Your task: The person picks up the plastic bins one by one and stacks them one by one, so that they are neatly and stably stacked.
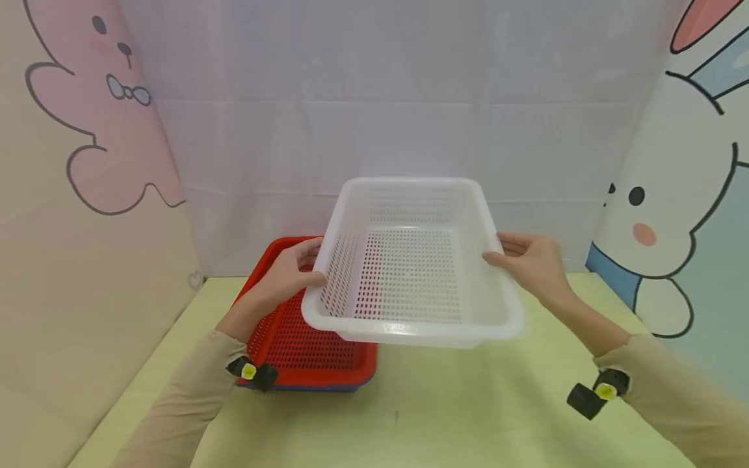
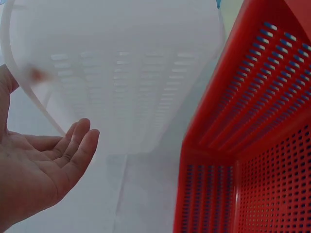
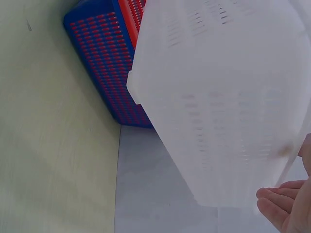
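Observation:
Both hands hold a white perforated plastic basket (image 1: 409,328) up above the table, its open top tilted toward the head camera. My left hand (image 1: 290,270) grips the left rim, thumb over the edge and fingers beneath it. On the opposite rim, my right hand (image 1: 534,263) pinches the edge in the same way. From below, the left wrist view shows the white basket's side (image 2: 121,87) with the left fingers (image 2: 77,150) under the rim. A red basket (image 1: 310,374) stands on the table at the left, partly hidden by the white one and the left hand.
A blue basket (image 3: 99,63) sits around the outside of the red one. Pale green tabletop (image 1: 445,416) extends in front and to the right. A white sheet (image 1: 409,97) hangs behind, and cartoon-printed panels (image 1: 661,195) flank both sides.

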The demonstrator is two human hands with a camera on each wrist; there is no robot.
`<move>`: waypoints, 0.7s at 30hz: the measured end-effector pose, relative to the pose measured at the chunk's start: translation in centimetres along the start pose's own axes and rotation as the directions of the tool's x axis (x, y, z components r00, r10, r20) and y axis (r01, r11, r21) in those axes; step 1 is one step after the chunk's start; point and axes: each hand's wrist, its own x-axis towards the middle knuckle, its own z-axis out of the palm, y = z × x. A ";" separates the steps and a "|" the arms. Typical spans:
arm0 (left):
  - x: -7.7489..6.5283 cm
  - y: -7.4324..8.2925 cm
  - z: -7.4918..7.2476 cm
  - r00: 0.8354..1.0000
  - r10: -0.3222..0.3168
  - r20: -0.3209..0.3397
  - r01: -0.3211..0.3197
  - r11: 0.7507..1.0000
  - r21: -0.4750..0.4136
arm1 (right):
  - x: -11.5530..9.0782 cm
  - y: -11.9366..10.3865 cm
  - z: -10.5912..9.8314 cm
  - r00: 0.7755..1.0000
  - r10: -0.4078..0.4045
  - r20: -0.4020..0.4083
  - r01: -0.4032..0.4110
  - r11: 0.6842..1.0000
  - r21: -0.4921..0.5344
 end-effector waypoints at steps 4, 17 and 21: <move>-0.6 -0.7 -2.0 1.000 0.019 0.000 -0.019 0.999 0.034 | 0.2 -1.0 1.8 1.000 -0.010 -0.010 0.011 0.997 0.075; -2.7 -1.9 -7.3 0.999 -0.034 -0.018 0.036 0.990 0.139 | 0.9 -3.3 8.0 0.997 -0.054 -0.061 0.067 0.971 0.230; -3.2 -1.6 -8.2 0.997 -0.067 -0.034 0.072 0.979 0.190 | 1.1 -3.7 9.0 0.997 -0.067 -0.043 0.076 0.961 0.267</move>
